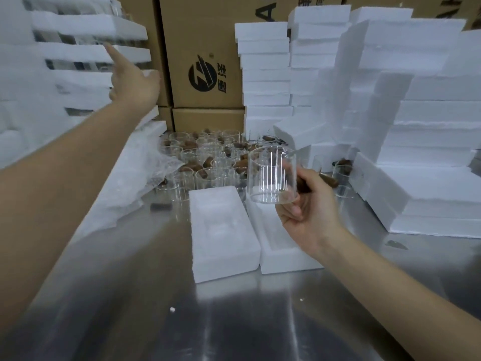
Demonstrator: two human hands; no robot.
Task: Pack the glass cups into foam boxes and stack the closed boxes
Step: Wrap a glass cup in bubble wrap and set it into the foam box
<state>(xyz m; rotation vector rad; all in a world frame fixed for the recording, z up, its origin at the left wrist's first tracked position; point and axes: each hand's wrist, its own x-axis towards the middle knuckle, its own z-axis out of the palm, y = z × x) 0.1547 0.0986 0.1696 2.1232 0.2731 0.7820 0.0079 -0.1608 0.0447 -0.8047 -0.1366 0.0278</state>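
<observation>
The right grip is clasping an upright cup by its handle, just above the open box on the counter, while the left grip, released, is reaching toward the far stack.

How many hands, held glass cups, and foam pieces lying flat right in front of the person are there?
Hands: 2 (left hand, right hand)
Held glass cup: 1
Foam pieces lying in front: 2 (left foam piece, right foam piece)
Total: 5
</observation>
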